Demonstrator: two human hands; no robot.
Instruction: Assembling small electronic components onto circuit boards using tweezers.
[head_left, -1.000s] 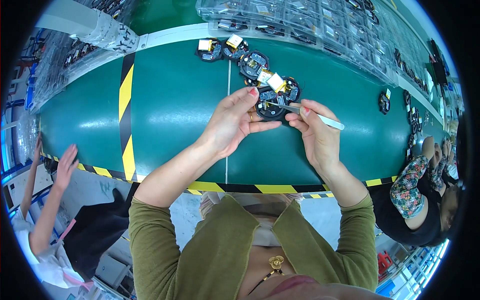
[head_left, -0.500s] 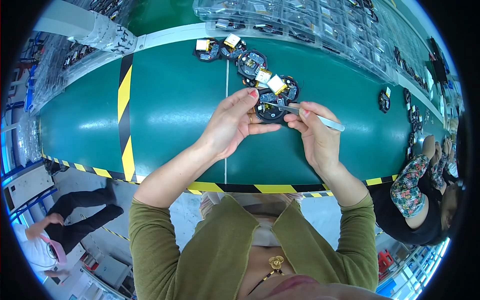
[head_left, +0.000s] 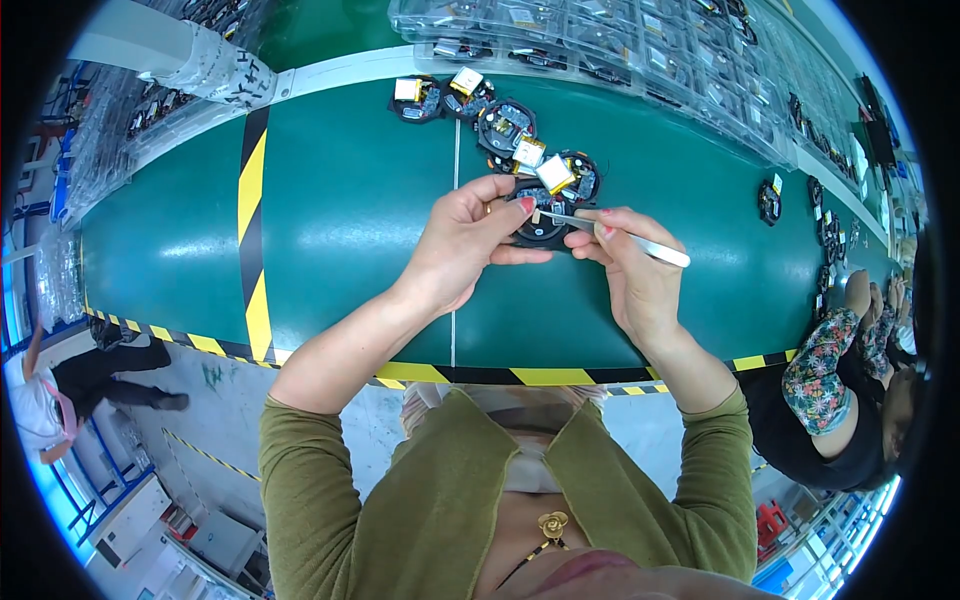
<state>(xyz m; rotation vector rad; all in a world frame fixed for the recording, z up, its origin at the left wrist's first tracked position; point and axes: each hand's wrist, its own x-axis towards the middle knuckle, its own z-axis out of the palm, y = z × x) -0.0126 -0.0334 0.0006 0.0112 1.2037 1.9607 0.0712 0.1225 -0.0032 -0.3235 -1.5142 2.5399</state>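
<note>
A round black housing with a circuit board lies between my hands on the green table. My left hand grips its left edge, the thumb reaching over the board. Pinched in my right hand is a pair of metal tweezers. Their tips point into the housing, close to a small yellowish piece beside my left thumb. Just beyond, another round black housing carries a silver battery with yellow edging. Several similar assemblies trail off toward the back left.
Stacked clear plastic trays of parts line the back of the table. Yellow-black tape marks the front edge. More housings lie at the right, where a co-worker's floral sleeve shows. Another person is at the far left.
My left thumb has slid right, over the board toward the tweezer tips. The tweezers have shifted slightly within the housing. The person at the far left has moved further left.
</note>
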